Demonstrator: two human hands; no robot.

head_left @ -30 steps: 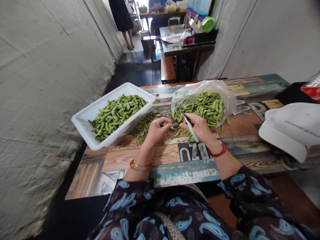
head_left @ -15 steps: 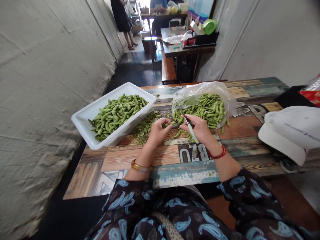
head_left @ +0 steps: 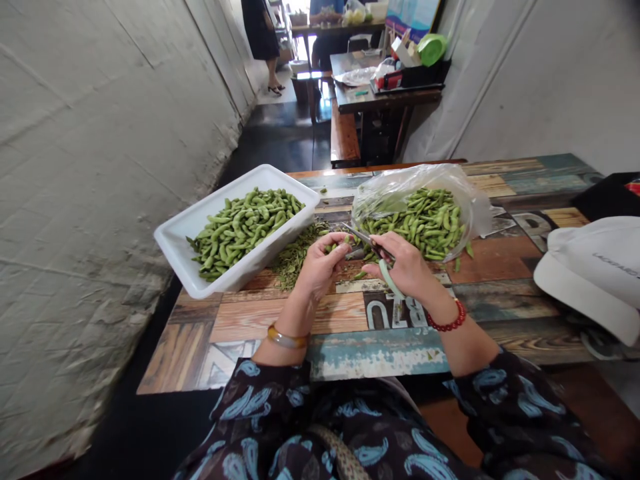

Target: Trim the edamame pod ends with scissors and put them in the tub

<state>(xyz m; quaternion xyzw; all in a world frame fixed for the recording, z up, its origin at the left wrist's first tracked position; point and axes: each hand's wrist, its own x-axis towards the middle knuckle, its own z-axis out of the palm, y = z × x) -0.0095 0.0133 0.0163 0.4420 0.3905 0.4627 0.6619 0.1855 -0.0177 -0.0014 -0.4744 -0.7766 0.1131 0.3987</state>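
My left hand (head_left: 325, 262) pinches a green soybean pod (head_left: 346, 240), partly hidden by the fingers. Scissors with pale green handles (head_left: 389, 279) are gripped in my right hand (head_left: 403, 263), their blades angled left toward the pod. Left of my hands stands a white plastic tub (head_left: 186, 279) heaped with edamame pods (head_left: 245, 227). Trimmed scraps (head_left: 295, 259) lie in a pile between the tub and my left hand. Behind my right hand, a clear plastic bag (head_left: 385, 187) lies on its side with more pods (head_left: 435, 220) spilling at its mouth.
The wood-patterned table (head_left: 270, 313) carries a white cap (head_left: 590, 273) on the right. A rough wall (head_left: 100, 167) runs along the left. Farther back is another table (head_left: 350, 100) with a green bowl (head_left: 432, 49) and boxes. Two people are in the background.
The scissors have turned, their blades now pointing more to the left at the pod and their handles spread wider. The whole view has shifted slightly, moving things rightward.
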